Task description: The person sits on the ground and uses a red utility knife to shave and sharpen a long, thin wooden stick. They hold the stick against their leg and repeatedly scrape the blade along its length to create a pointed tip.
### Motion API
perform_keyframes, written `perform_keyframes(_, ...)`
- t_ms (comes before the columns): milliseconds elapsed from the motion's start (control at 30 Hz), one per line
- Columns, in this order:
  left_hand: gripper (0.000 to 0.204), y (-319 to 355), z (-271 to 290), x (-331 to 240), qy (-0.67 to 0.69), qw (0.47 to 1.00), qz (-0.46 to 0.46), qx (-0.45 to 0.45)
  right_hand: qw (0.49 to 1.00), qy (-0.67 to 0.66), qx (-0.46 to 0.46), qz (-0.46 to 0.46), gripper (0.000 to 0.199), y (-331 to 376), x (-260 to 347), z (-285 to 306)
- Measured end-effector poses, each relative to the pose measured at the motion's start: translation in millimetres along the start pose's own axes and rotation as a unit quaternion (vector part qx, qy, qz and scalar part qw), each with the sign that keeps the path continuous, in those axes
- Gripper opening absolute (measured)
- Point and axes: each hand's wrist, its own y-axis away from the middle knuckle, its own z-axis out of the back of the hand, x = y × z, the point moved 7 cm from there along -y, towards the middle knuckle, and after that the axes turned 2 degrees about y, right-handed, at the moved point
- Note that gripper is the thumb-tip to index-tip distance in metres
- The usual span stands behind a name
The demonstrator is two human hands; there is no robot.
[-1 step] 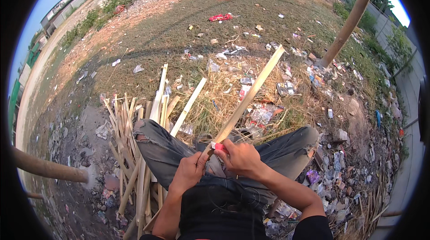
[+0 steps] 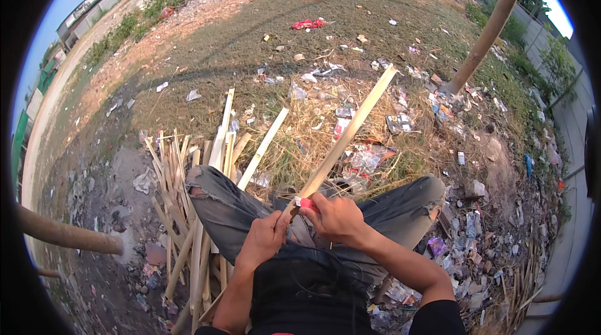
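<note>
A long pale bamboo strip (image 2: 352,131) slants from my lap up and away to the right, over dry grass. My left hand (image 2: 264,236) is closed round its near end, thumb on top. My right hand (image 2: 339,217) is closed just beside it, gripping a small red and white piece (image 2: 305,202) against the strip. What that piece is, I cannot make out. A dark, narrow thing shows between the hands, mostly hidden by the fingers. Left of my crossed legs lies a pile of split bamboo strips (image 2: 178,178). Another pale strip (image 2: 263,149) leans out past my knee.
A thick wooden pole (image 2: 491,27) rises at the far right. A second pole (image 2: 72,230) comes in from the left. Litter (image 2: 466,253) and a bundle of thin sticks (image 2: 523,282) lie at the right, before a grey wall (image 2: 571,147). A red scrap (image 2: 308,24) lies farther off.
</note>
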Motion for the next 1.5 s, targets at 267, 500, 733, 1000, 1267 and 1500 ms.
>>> perform_keyframes(267, 0.052, 3, -8, 10, 0.014, 0.999, 0.021, 0.028, 0.992, -0.01, -0.113, -0.058, 0.053, -29, -63, 25)
perform_keyframes(500, 0.053, 9, -9, 18, 0.005, 0.999, 0.041, 0.028, 0.999, -0.001, -0.041, -0.02, 0.052, -6, -24, -12)
perform_keyframes(733, 0.049, 14, 5, 22, -0.029, 0.998, 0.041, 0.035, 0.994, -0.05, -0.083, -0.056, 0.055, -47, -90, 35)
perform_keyframes(1000, 0.044, 40, 27, 39, -0.071, 0.994, 0.035, 0.081, 0.966, -0.037, -0.134, -0.216, 0.067, -58, -214, 90)
perform_keyframes(1267, 0.04, 106, 95, 77, -0.084, 0.979, 0.121, 0.141, 0.833, -0.024, -0.373, -0.407, 0.076, 34, -408, 181)
perform_keyframes(1500, 0.04, 74, 73, 79, -0.099, 0.992, 0.07, 0.02, 0.918, 0.05, -0.146, -0.365, 0.044, 19, -334, 162)
